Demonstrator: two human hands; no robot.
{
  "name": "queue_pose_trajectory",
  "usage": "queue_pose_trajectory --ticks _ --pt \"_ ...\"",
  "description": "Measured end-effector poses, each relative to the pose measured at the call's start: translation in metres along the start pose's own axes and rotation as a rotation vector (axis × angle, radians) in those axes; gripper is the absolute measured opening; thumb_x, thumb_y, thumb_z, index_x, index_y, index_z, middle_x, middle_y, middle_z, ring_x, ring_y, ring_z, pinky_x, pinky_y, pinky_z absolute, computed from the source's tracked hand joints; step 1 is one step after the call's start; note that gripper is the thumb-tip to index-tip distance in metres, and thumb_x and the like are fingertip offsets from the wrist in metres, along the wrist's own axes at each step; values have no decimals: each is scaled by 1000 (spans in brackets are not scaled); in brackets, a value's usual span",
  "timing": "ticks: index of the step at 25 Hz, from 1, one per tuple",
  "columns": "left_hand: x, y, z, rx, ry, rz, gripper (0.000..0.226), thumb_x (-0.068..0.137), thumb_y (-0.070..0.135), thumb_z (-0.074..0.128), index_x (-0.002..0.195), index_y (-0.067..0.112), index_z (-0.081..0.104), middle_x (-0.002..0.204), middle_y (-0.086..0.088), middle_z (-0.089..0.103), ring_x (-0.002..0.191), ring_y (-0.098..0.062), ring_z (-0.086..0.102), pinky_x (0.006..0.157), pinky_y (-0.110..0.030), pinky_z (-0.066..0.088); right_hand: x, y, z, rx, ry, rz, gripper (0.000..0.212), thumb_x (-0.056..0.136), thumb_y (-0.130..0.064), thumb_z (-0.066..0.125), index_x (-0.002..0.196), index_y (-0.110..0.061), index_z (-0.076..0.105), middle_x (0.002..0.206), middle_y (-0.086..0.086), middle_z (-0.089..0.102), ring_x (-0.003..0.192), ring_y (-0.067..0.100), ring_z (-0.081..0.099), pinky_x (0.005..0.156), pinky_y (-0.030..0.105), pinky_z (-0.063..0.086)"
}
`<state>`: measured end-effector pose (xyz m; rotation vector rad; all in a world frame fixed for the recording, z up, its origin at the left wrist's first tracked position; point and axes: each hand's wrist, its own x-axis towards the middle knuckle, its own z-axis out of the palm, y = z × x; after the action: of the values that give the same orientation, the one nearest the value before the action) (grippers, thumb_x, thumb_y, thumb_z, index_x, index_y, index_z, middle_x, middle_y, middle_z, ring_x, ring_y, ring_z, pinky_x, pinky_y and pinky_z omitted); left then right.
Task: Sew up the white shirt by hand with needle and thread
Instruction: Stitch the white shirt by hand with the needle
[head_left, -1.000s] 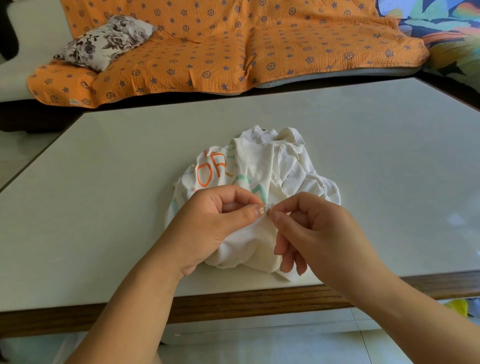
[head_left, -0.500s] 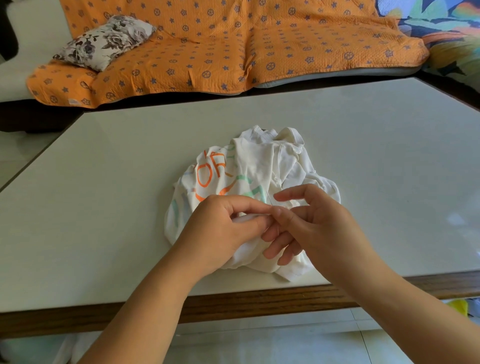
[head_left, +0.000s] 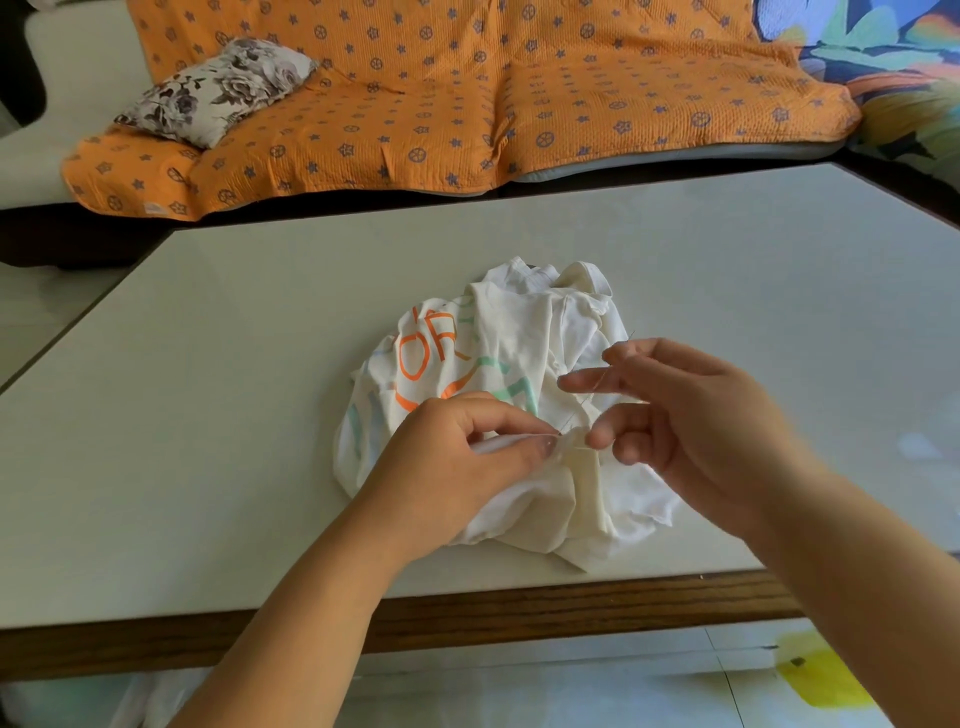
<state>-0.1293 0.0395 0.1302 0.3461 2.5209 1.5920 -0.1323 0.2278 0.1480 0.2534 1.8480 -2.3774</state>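
A crumpled white shirt (head_left: 519, 332) with orange and green lettering lies near the front edge of the table (head_left: 234, 374). My left hand (head_left: 457, 457) pinches a small fold of the shirt between thumb and forefinger. My right hand (head_left: 696, 415) is raised just right of that fold, blurred, with its other fingers spread. A thin needle (head_left: 629, 338) pokes out above its top fingers, which hold it. A fine thread (head_left: 582, 408) runs from the pinched fold up to the right hand.
The table has a pale top and a brown wooden front edge (head_left: 467, 618). Behind it stands a sofa with an orange patterned cover (head_left: 467, 93) and a flowered pillow (head_left: 218, 93). A yellow thing (head_left: 821, 680) lies on the tiled floor at the lower right.
My right hand has moved up and to the right, away from the left hand, drawing the needle and thread out of the fold. My left hand keeps pinching the fold.
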Motion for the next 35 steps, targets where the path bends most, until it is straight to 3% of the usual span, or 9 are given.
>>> queue_pose_trajectory --ticks 3,6,9,12,15,17,20,31,35 --pt "0 2 -4 -102 -81 -52 14 75 39 73 87 33 78 93 13 74 96 -4 67 89 -26 50 11 -4 -11 391 -32 171 12 98 -10 49 89 -10 56 61 6 63 48 12 63 42 17 50" --pt "-2 2 -8 -203 -142 -84 17 68 42 74 83 35 79 91 13 75 93 2 66 83 -18 47 25 -4 -24 490 40 107 15 99 -5 46 90 -8 57 62 8 62 64 21 72 58 29 60" --pt "-3 1 -12 -274 -147 -99 10 71 35 80 81 33 79 85 10 74 84 2 66 75 -13 47 37 -2 -36 294 155 -30 16 100 -4 46 93 -12 58 63 7 66 78 27 73 75 41 61" --pt "-2 -1 -13 -326 -152 -122 8 71 29 75 77 32 79 80 9 73 80 1 65 72 -12 48 46 3 -44 -34 339 -141 15 100 -12 51 92 -21 60 66 0 69 81 22 73 82 34 54" --pt "-1 -1 -13 -362 -174 -138 11 71 25 70 76 29 79 79 9 72 79 0 65 71 -12 47 50 8 -48 -342 453 -235 16 99 -18 52 90 -29 60 74 -3 70 75 11 69 67 19 48" --pt "-1 -1 -15 -397 -185 -154 11 71 24 70 75 28 79 78 8 73 79 -2 66 72 -14 48 53 12 -51 -534 483 -255 14 98 -19 50 95 -28 60 78 -7 70 72 7 65 51 22 41" --pt "-1 -2 -19 -480 -173 -197 11 71 20 69 74 25 79 78 4 73 77 -6 68 71 -18 51 57 17 -59 -749 451 -232 15 99 -21 47 98 -28 60 78 -10 69 67 11 60 49 25 35" --pt "-1 -3 -26 -587 -151 -255 12 71 16 70 77 19 79 80 -3 74 75 -12 70 65 -20 55 55 17 -72 -961 503 -197 17 99 -21 45 98 -29 60 82 -5 70 70 12 58 55 27 39" --pt "-1 -3 -23 -447 -128 -201 11 70 22 72 78 23 80 82 1 74 82 -9 68 75 -21 51 18 10 -21 -830 286 -383 16 97 -17 52 95 -27 64 71 -11 68 62 6 63 54 21 45"
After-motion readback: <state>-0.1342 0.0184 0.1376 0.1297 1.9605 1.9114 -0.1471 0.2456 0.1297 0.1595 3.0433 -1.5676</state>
